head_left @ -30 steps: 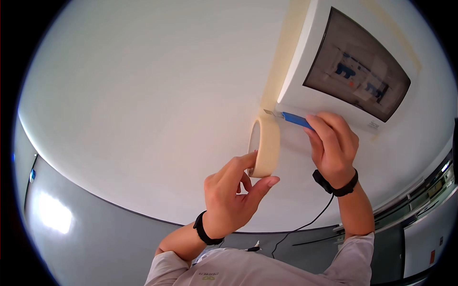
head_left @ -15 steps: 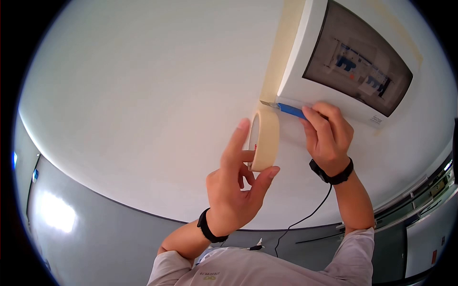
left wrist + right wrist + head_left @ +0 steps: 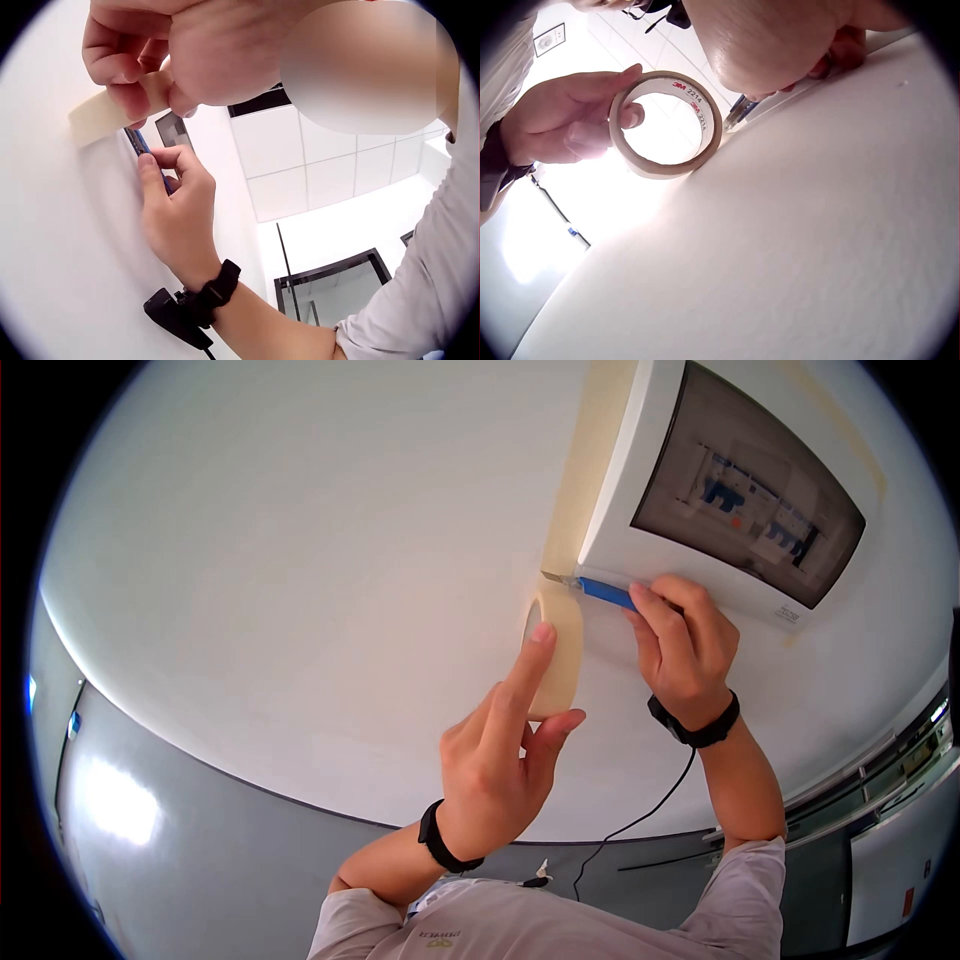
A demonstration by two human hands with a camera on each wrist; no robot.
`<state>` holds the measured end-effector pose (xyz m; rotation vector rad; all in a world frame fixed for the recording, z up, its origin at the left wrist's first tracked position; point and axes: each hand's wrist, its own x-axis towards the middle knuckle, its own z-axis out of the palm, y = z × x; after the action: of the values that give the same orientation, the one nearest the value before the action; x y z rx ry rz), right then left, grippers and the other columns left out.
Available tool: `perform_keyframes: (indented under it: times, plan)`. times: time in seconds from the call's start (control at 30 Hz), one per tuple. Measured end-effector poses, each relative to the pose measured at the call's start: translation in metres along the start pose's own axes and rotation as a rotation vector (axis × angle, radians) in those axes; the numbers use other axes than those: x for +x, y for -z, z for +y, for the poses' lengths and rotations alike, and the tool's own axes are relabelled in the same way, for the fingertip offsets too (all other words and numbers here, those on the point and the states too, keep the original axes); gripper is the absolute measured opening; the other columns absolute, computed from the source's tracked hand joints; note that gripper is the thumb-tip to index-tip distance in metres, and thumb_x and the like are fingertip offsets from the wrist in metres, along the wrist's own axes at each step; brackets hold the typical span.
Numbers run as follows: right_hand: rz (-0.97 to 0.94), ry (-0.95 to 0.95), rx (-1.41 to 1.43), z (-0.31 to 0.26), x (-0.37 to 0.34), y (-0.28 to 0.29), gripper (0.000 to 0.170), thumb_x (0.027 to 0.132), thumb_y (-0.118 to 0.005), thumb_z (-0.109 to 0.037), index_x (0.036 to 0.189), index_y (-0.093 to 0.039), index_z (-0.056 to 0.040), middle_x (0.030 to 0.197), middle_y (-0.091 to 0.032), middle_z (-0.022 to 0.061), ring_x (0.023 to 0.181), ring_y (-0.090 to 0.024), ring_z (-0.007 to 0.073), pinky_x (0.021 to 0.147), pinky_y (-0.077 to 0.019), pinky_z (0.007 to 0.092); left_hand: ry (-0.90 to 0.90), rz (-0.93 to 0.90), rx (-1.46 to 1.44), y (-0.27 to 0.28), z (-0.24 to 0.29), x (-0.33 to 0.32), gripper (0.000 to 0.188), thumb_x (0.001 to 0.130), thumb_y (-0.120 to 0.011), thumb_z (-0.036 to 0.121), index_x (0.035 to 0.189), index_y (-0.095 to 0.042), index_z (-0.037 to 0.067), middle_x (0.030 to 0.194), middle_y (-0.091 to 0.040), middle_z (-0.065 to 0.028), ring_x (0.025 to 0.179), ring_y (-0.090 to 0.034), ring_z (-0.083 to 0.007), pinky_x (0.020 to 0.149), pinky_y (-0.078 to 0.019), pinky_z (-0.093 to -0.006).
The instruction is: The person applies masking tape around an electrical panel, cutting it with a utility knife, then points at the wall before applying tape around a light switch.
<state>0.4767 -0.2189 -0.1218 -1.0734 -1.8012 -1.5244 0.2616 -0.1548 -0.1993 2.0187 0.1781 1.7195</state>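
Note:
My left hand (image 3: 500, 760) holds a roll of cream masking tape (image 3: 562, 670) against the white wall. Its index finger reaches up over the roll's side, and the thumb is at the lower edge. In the right wrist view, fingertips hook inside the roll's ring (image 3: 619, 150), which has red and black print. From the roll, a tape strip (image 3: 575, 500) runs up along the left side of a white breaker box (image 3: 612, 510). My right hand (image 3: 690, 640) pinches a blue utility knife (image 3: 606, 593). Its extended blade (image 3: 558, 577) lies across the strip just above the roll, by the box's lower left corner.
Behind the box's tinted cover (image 3: 750, 490) show blue switches. Another strip of tape (image 3: 840, 430) sits right of the box. A black cable (image 3: 650, 825) hangs from the right wrist's strap. Grey wall (image 3: 230, 850) borders the white one below.
The knife blade has shifted slightly left, over the tape strip. My left index finger lifted off the roll, then came down on its side. Both hands sit slightly higher in view.

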Motion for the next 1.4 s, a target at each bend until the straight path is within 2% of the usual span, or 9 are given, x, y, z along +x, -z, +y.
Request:
perform_keyframes:
  times: [0.03,0.13,0.17,0.23,0.37,0.43,1.17,1.23,1.4]
  plan:
    - [-0.002,0.0,-0.002,0.0,0.0,0.0,0.038,0.077,-0.09,-0.001,0.112,-0.075,-0.0012,0.099,-0.069,0.0092,0.074,-0.068,0.0217,0.057,-0.054,0.0293,-0.02,0.015,-0.011,-0.002,-0.001,-0.001,0.068,0.091,-0.085,0.007,0.151,-0.055,-0.005,0.118,-0.077,-0.0168,0.061,-0.062,-0.0182,0.051,-0.0499,-0.0318]
    - [0.004,0.005,-0.005,0.0,-0.001,0.0,0.038,0.077,-0.09,-0.001,0.112,-0.075,-0.001,0.099,-0.069,0.0091,0.074,-0.068,0.0216,0.057,-0.0539,0.0292,-0.036,0.005,-0.006,-0.002,-0.004,-0.003,0.067,0.092,-0.084,0.008,0.151,-0.055,-0.005,0.122,-0.076,-0.0169,0.061,-0.062,-0.0187,0.051,-0.0498,-0.0321]
    - [0.004,0.004,-0.006,0.0,-0.001,0.0,0.038,0.077,-0.09,-0.001,0.112,-0.075,-0.001,0.099,-0.069,0.0091,0.074,-0.068,0.0216,0.057,-0.0539,0.0292,-0.036,0.003,-0.006,-0.001,-0.004,-0.003,0.067,0.092,-0.084,0.008,0.151,-0.055,-0.005,0.122,-0.076,-0.0169,0.061,-0.062,-0.0187,0.051,-0.0498,-0.0321]
    - [0.007,0.009,-0.009,0.0,-0.002,-0.001,0.038,0.078,-0.09,0.0,0.112,-0.075,-0.0007,0.099,-0.069,0.009,0.074,-0.068,0.0215,0.057,-0.0539,0.0292,-0.033,-0.007,0.038,0.001,-0.002,0.0,0.063,0.099,-0.08,0.009,0.153,-0.052,-0.004,0.099,-0.079,-0.0135,0.07,-0.073,-0.013,0.062,-0.0589,-0.0256]
    - [0.003,0.011,-0.02,-0.001,-0.002,-0.002,0.037,0.078,-0.09,0.0,0.111,-0.075,-0.0003,0.099,-0.068,0.0089,0.073,-0.068,0.0213,0.057,-0.0538,0.0291,-0.022,-0.019,0.037,0.002,-0.002,0.0,0.063,0.099,-0.08,0.009,0.153,-0.052,-0.005,0.104,-0.079,-0.015,0.07,-0.074,-0.0134,0.062,-0.059,-0.0258]
    - [0.001,0.012,-0.024,-0.001,-0.001,-0.001,0.036,0.078,-0.09,0.0,0.111,-0.075,0.0002,0.098,-0.068,0.0089,0.073,-0.067,0.0212,0.056,-0.0537,0.0291,-0.049,-0.006,-0.005,-0.001,-0.004,-0.001,0.063,0.093,-0.083,0.008,0.147,-0.055,-0.007,0.144,-0.068,-0.0187,0.065,-0.067,-0.0205,0.053,-0.0544,-0.0312]
    - [-0.053,0.064,-0.062,-0.006,0.01,0.004,0.021,0.083,-0.083,0.005,0.103,-0.076,0.0049,0.098,-0.069,0.0118,0.072,-0.07,0.0225,0.056,-0.0561,0.0285,-0.046,0.017,-0.026,0.003,-0.005,-0.001,0.065,0.091,-0.084,0.005,0.148,-0.053,-0.008,0.145,-0.067,-0.0225,0.074,-0.073,-0.0226,0.053,-0.0585,-0.0295]
    - [-0.054,0.08,-0.063,-0.006,0.008,0.003,0.019,0.084,-0.082,0.005,0.102,-0.076,0.0056,0.098,-0.069,0.0122,0.072,-0.07,0.023,0.056,-0.0559,0.0286,-0.057,-0.027,-0.028,0.006,-0.007,-0.003,0.06,0.097,-0.078,0.002,0.15,-0.051,-0.01,0.147,-0.065,-0.0245,0.081,-0.078,-0.0181,0.06,-0.0624,-0.0266]
    - [-0.068,0.108,-0.092,-0.006,0.01,0.006,0.018,0.084,-0.082,0.005,0.101,-0.075,0.0055,0.098,-0.069,0.0122,0.072,-0.07,0.023,0.055,-0.0554,0.0284,-0.042,0.0,-0.038,0.003,-0.006,-0.003,0.062,0.095,-0.081,0.003,0.149,-0.052,-0.009,0.146,-0.066,-0.0239,0.078,-0.076,-0.0211,0.057,-0.061,-0.0284]
